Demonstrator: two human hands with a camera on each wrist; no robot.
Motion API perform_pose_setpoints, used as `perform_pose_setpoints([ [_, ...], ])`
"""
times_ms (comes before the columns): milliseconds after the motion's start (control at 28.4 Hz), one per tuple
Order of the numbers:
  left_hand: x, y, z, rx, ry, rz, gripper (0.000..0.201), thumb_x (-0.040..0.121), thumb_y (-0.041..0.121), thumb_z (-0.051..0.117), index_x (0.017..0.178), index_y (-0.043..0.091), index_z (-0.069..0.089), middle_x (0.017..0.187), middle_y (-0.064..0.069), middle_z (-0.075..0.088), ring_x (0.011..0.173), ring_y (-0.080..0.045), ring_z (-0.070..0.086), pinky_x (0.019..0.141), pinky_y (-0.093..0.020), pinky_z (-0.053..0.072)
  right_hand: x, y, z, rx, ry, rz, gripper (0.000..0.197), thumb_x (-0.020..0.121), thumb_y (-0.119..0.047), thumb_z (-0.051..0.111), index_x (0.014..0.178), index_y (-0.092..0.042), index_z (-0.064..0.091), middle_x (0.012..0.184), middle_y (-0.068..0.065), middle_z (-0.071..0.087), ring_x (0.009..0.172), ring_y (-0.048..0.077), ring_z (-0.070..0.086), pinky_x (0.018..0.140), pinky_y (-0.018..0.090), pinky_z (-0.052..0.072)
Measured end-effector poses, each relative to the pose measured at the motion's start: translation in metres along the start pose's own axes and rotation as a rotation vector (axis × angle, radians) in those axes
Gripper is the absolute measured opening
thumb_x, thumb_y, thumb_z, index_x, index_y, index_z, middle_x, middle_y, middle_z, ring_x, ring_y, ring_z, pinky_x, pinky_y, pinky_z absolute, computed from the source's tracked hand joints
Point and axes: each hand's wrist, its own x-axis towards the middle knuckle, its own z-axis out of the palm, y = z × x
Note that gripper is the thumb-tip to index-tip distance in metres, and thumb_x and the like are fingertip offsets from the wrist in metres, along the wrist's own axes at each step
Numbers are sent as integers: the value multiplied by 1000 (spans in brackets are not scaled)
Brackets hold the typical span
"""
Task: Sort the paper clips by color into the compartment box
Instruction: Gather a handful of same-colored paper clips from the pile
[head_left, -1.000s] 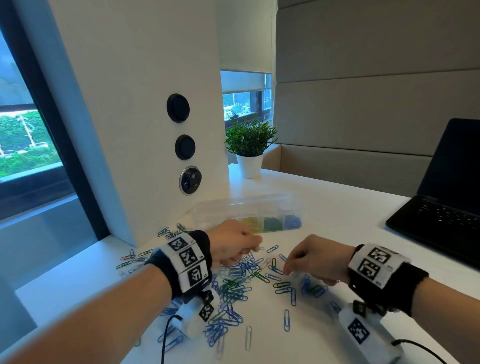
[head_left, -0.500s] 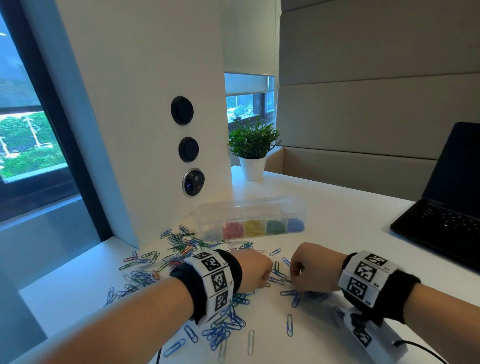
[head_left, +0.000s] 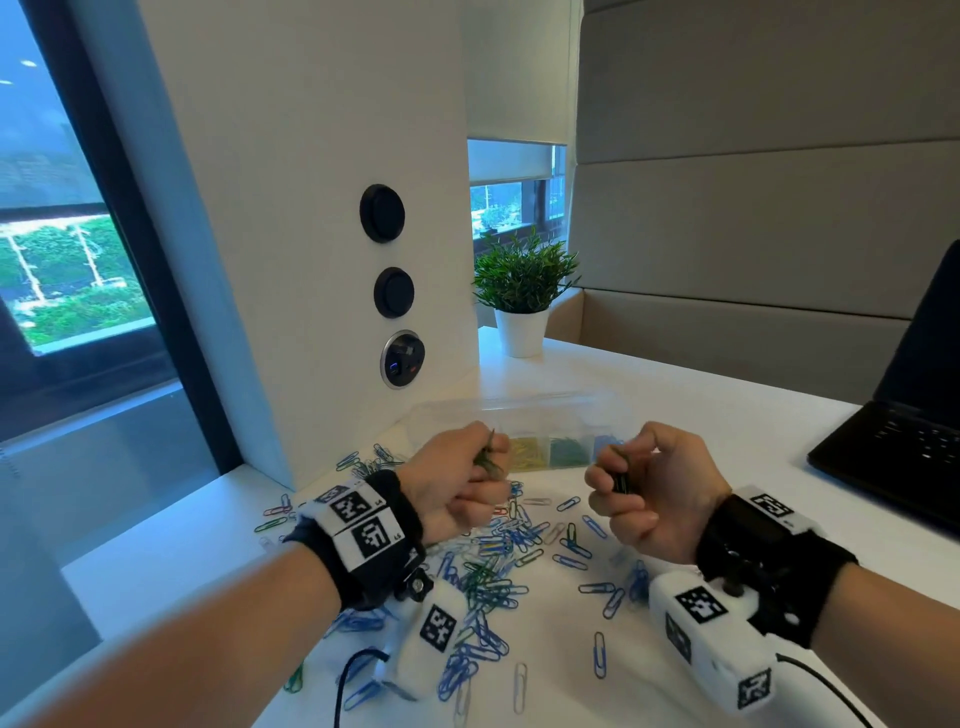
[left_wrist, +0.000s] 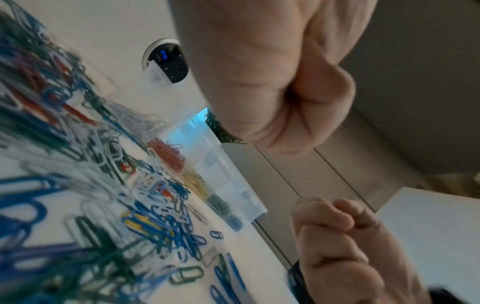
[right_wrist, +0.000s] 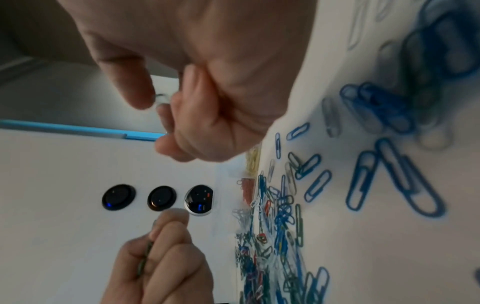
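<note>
Paper clips (head_left: 498, 566) are lying scattered on the white surface (head_left: 701, 447) before the compartment box (head_left: 524, 415). Above them, the left hand (head_left: 457, 483) and right hand (head_left: 649, 488) are each pinching green clips (head_left: 485, 457) in a curled grip.

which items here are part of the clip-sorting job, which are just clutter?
Job:
- left hand, gripping green clips
- right hand, gripping dark clips
- loose paper clips on the table
- compartment box

Just lying about:
- potted plant
- laptop
- wall sockets
</note>
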Motion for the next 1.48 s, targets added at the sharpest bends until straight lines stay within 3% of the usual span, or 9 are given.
perform_pose_setpoints([
  [247,2,1,-5,-34,-40,-55,31,97,28,40,69,16,41,63,-1,34,38,-6,23,29,-13,15,16,3,5,-700,245,54,22,99,-16,47,85,-6,61,58,0,42,42,10,26,34,17,21],
  [423,-1,3,-3,484,132,-9,23,100,27,50,116,11,54,58,2,36,42,-8,21,34,-16,16,27,6,10,-1593,360,-60,31,98,-23,54,72,-13,66,50,-6,47,43,9,39,44,18,32],
  [599,-1,-5,2,614,24,51,28,101,16,50,76,20,37,56,1,29,41,-9,21,36,-14,19,49,18,10,-1884,407,-49,39,83,-41,70,60,-13,55,58,1,53,59,17,53,59,27,46],
  [810,2,-11,17,1379,-60,15,12,99,26,52,97,14,53,75,-1,52,58,-11,44,52,-20,39,32,3,15,-1766,397,17,34,89,-21,59,57,-12,50,55,1,47,43,12,39,43,20,34],
  [951,10,-17,32,1746,-88,1,30,99,26,52,119,6,60,117,-10,62,101,-25,56,79,-26,38,7,-7,6,-1109,340,101,26,88,-15,54,64,-14,43,51,-1,32,41,14,24,40,19,21],
  [1162,18,-25,44,1943,-43,-27,31,97,22,55,112,-4,62,108,-18,63,99,-31,59,82,-35,46,-19,-7,-6,-345,169,130,6,67,-14,39,61,-14,41,62,-1,24,42,10,18,35,10,17],
  [1268,14,-25,47,1983,-32,-20,32,99,21,51,112,-6,60,114,-20,63,106,-34,60,80,-33,45,-24,-8,-9,-299,183,127,12,73,-17,43,62,-15,42,63,1,30,44,10,19,35,12,16],
  [1374,12,-24,47,1989,-45,-54,29,99,18,46,108,-6,61,78,-9,56,78,-27,56,71,-31,42,-27,-11,-15,-393,252,128,19,82,-16,50,65,-15,43,61,2,37,43,10,21,32,14,19],
  [1479,13,-25,48,1991,-34,-64,27,98,15,46,75,3,52,65,-1,39,60,-18,43,60,-27,40,-28,-9,-19,-594,334,124,24,97,-18,49,74,-10,52,58,1,39,43,10,24,33,15,20],
])
